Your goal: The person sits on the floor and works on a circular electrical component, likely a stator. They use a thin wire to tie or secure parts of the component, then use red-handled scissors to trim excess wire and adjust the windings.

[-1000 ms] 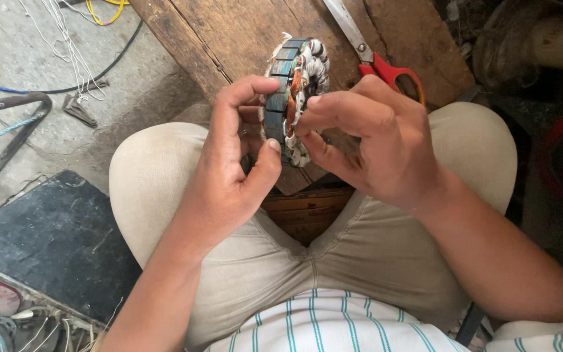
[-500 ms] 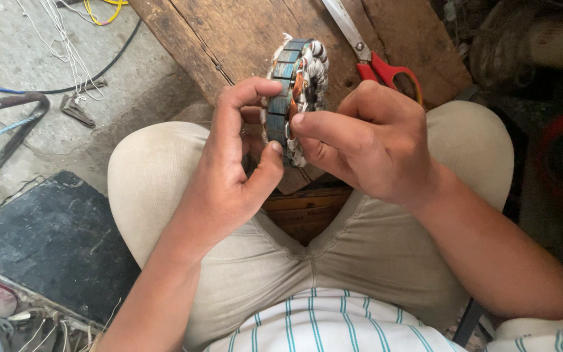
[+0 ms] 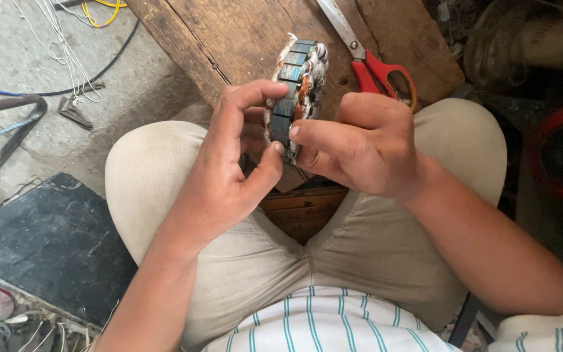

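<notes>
Wound stator ring (image 3: 296,88), pinched edge-on between left hand (image 3: 229,176), right hand (image 3: 360,146); windings seemingly copper

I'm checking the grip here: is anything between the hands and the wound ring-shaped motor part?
Nothing visible. The left hand and right hand both grip the wound ring directly, bare fingers on its edge, above the wooden board.

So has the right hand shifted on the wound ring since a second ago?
Barely: the right hand slid slightly leftward, away from the red-handled scissors, with fingertips on the wound ring.

Left hand (image 3: 226,173) raised, fingers (image 3: 255,91) curled, thumb extended, right hand (image 3: 360,146) opposite, fingers bent inward
</notes>
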